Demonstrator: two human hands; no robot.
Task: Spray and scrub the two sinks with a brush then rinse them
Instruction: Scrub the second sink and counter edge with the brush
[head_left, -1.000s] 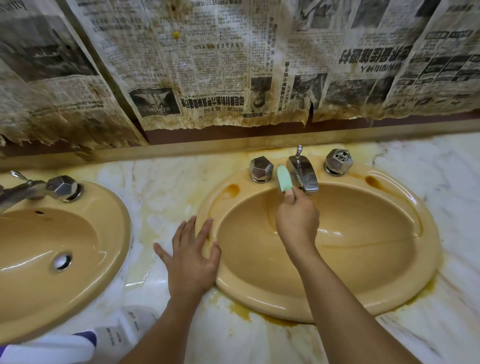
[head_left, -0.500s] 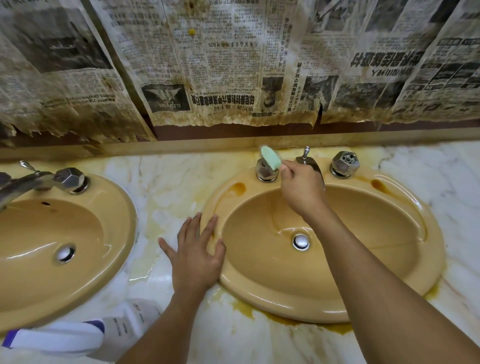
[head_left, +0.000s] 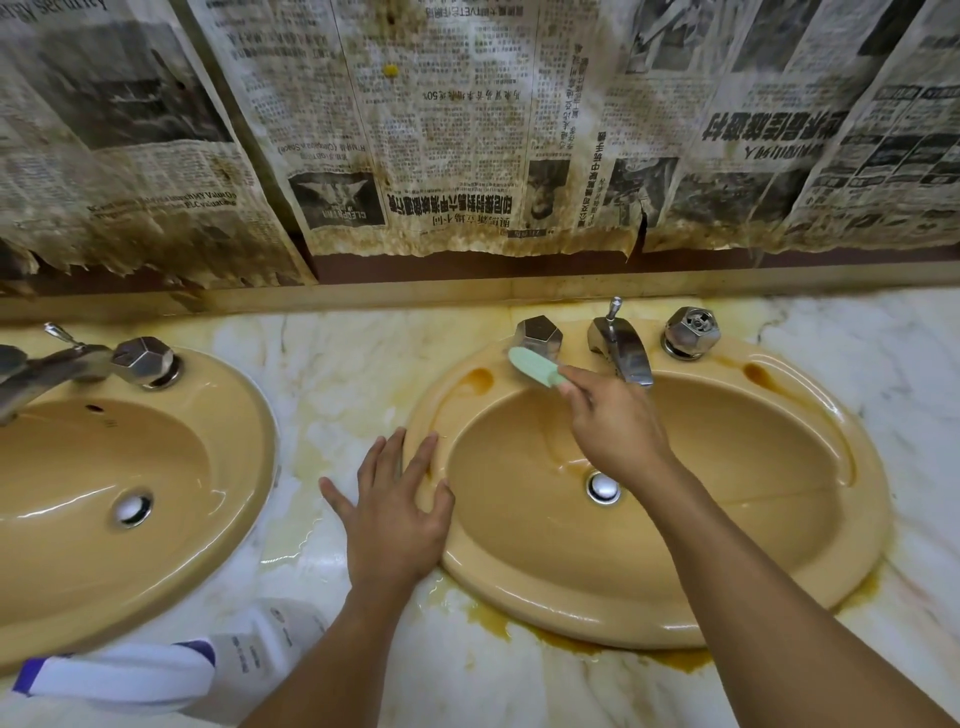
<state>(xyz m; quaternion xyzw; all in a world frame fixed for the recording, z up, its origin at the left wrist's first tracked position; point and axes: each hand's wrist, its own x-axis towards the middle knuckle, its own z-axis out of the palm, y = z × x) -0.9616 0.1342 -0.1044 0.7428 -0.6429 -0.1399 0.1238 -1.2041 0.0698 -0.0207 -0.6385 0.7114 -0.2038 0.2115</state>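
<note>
At the eleven o'clock edge of the right sink (head_left: 649, 623), the pale green brush (head_left: 535, 366) sits over the ledge, just below the left tap handle (head_left: 538, 335); contact with the ledge cannot be confirmed. Right hand (head_left: 618, 426) grips the brush handle, fingers curled round it, with the head projecting toward ten o'clock beyond the fingertips. Left hand (head_left: 392, 514) rests flat, fingers straight and spread, across the rim at nine o'clock and onto the marble counter (head_left: 337, 379). Brown-yellow staining marks the counter at the basin's six o'clock edge. White spray bottle (head_left: 249, 654) lies on its side near the left sink (head_left: 249, 493). Stained, torn newspaper (head_left: 441, 130) covers the wall behind.
</note>
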